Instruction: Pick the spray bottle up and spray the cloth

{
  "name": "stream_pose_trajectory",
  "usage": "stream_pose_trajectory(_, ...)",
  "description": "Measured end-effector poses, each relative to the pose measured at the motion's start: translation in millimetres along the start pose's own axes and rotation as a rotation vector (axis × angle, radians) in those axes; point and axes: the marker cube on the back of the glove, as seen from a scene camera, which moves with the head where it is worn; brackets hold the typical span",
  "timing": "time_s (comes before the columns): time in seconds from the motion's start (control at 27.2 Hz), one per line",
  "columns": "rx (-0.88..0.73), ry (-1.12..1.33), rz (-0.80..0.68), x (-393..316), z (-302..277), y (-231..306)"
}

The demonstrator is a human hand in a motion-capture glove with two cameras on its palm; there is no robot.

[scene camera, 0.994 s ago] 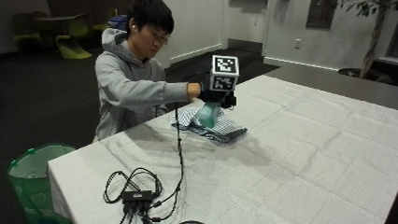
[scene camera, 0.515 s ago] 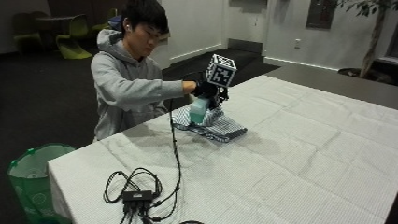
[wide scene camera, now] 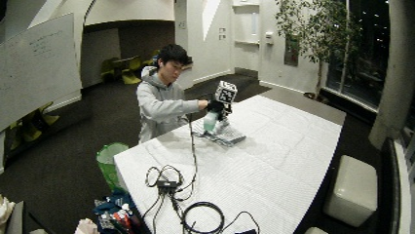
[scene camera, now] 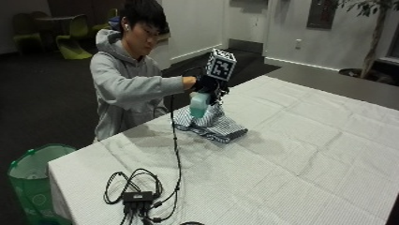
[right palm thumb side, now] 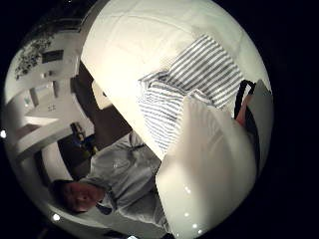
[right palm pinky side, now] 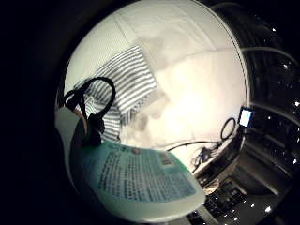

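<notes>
a dim room with dark floor and pale walls holds a long surface (scene camera: pixel 299 154) under a white cover, and a person in a grey hoodie sits at its far-left edge. the right hand (scene camera: pixel 205 85), in its black glove, holds the spray bottle (scene camera: pixel 199 104) in the air, directly above the cloth (scene camera: pixel 212 125). the fingers are curled round the bottle's upper part, near the neck and trigger, with the pale teal body hanging below them. the little-finger palm view shows the bottle's printed label (right palm pinky side: pixel 140 176) close against the palm.

the striped cloth lies bunched on the surface near that same edge, just in front of the person; bottle and cloth are apart, not touching. a tangle of black cable (scene camera: pixel 140 192) sits near the front-left corner, and a green bin (scene camera: pixel 31 183) stands on the floor beside it.

the bottle looks like stiff, smooth plastic, likely light to moderate depending on its fill, which cannot be told. the neck under the trigger is the sensible place to hold it, leaving a finger free to squeeze. the cloth is soft and limp, and will probably stay put under a spray.
</notes>
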Motion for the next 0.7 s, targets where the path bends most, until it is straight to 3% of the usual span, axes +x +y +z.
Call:
stream_pose_trajectory(0.48,-0.030,-0.216,-0.117,-21.0,26.0,-15.5)
stream_pose_trajectory(0.7,0.136,-0.505,-0.297,-62.0,-11.4,-3.7)
